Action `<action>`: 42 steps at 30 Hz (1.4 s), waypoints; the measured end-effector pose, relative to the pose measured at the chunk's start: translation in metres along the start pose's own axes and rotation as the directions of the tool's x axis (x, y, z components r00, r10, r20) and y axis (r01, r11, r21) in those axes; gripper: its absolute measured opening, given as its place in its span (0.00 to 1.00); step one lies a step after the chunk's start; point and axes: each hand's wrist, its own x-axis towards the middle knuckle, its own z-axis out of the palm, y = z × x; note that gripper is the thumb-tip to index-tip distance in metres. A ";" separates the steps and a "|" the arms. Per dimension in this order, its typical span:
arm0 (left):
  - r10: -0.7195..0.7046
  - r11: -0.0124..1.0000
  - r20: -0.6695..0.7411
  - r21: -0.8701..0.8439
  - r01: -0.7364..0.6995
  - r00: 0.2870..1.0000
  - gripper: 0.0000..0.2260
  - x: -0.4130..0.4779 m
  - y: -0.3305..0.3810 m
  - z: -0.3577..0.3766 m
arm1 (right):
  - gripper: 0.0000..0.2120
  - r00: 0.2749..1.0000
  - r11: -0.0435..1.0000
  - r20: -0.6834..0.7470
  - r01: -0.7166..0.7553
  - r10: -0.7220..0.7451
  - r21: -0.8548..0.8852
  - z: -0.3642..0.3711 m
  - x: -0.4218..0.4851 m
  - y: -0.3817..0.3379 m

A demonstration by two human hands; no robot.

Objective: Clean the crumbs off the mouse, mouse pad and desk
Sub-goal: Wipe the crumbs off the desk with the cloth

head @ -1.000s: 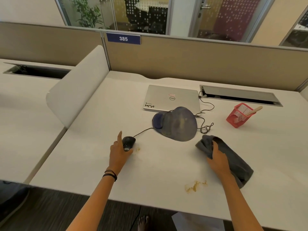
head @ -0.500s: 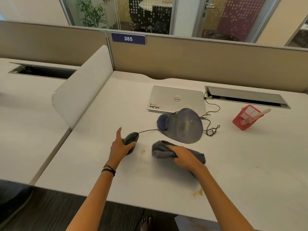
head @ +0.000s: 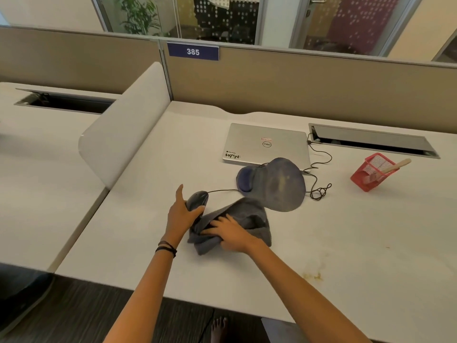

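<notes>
Grey terry cloth (head: 237, 224) lies bunched on the pale counter (head: 148, 238) under the right hand (head: 231, 233), whose fingers (head: 217, 222) are spread flat and pressing into it rather than closed round it, a hold that suits wiping, not carrying. The left hand (head: 180, 215) has the black mouse (head: 196, 199) tipped up off the counter, thumb out to the far side and the other fingers curled under its near end, apparently so the cloth can reach the patch beneath and the mouse's own sides. The mouse's cable runs back toward the blue mouse pad (head: 277, 184), which sits just beyond the cloth, its far edge at the closed laptop (head: 264, 142); it looks not yet wiped. A yellowish smear of crumbs (head: 314, 276) remains near the counter's front edge, well apart from the cloth, so the counter is likely only partly done.
</notes>
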 end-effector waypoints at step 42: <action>0.370 0.570 0.533 0.516 -0.639 0.761 0.26 -0.071 0.073 0.187 | 0.12 0.109 0.189 -0.159 -0.394 0.981 0.899 0.051 -0.449 0.041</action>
